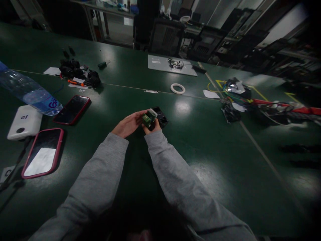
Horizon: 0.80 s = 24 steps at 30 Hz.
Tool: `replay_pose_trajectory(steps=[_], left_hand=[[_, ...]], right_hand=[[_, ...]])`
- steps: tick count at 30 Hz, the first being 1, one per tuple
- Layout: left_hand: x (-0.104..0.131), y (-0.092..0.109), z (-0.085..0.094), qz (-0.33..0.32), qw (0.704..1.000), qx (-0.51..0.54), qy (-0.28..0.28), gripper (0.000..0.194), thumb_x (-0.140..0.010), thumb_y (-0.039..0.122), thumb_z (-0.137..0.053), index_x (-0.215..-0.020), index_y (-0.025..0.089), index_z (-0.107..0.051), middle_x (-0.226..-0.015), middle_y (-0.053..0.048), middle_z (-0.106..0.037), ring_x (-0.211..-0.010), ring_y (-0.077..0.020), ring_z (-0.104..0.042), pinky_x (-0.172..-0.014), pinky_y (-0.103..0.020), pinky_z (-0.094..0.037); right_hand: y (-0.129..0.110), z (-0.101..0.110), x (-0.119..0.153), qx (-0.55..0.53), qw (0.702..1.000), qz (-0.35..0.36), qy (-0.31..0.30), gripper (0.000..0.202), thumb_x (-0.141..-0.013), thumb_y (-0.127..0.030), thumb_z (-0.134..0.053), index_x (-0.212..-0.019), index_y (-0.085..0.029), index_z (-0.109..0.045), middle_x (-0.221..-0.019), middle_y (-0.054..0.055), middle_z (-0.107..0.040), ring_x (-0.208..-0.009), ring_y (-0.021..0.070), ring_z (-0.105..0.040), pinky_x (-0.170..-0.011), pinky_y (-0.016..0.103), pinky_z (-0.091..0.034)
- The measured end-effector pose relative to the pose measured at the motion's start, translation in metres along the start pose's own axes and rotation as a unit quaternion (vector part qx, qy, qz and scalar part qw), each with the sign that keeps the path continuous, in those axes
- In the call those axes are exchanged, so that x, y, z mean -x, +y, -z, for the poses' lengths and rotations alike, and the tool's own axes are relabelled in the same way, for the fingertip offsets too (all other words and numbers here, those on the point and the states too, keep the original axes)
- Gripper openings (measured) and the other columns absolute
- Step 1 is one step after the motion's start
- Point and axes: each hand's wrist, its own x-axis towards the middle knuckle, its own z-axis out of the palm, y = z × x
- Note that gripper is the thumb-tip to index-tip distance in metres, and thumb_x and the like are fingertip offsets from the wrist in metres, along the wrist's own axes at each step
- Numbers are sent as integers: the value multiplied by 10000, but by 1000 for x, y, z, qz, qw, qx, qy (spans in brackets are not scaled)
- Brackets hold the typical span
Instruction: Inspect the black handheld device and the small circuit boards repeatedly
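"Where are the hands?"

"Close together, over the counter (185, 147). The right hand (156, 127) is clamped on a small green circuit board (146, 119) with a pale translucent part (152, 113) beside it. The left hand (129, 125) has its fingers up against the board; whether they pinch it, I can't tell."

"Which step is that?"

"Handling the board, I'd judge. A next move would call for a firm hold by its edges."

"What's close by?"

"A black case-like object (162, 117) just beyond the right hand; touching or not, I can't tell."

"And the edges?"

"The far edge is well away; the near one is lost in darkness. Leftward, a red-edged phone (72, 109) and a bottle (37, 97) limit movement. There's more room rightward, before the black plastic bag (230, 113). A white tape ring (177, 88) lies farther forward."
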Motion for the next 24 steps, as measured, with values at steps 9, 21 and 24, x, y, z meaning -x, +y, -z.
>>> replay_pose_trajectory(steps=[9, 21, 24], left_hand=[[-8, -13, 1, -16, 1000, 9, 20, 648, -667, 414, -829, -1255, 235, -625, -1370, -89, -592, -1311, -268, -517, -1120, -390, -370], [-20, -17, 6, 32, 955, 206, 211, 617, -867, 703, -473, -1015, 146, -693, -938, -107, -745, -814, -174, -697, -752, -274, -566], [-15, -7, 10, 34, 934, 290, 205, 624, -872, 714, -444, -958, 144, -681, -892, -96, -732, -654, -133, -655, -601, -252, -541]], right_hand=[[-5, 4, 4, 91, 995, 10, 27, 535, -748, -463, -707, -1168, -174, -544, -1103, 119, -650, -1004, 235, -654, -941, 451, -548], [-18, -1, 9, 185, 930, 316, -8, 411, -905, -325, -555, -1276, -174, -462, -1211, 140, -547, -1162, 209, -546, -993, 405, -508], [-22, 11, 6, 237, 918, 315, 52, 334, -914, -276, -516, -1232, -173, -515, -1192, 140, -552, -1149, 216, -540, -990, 419, -490]])
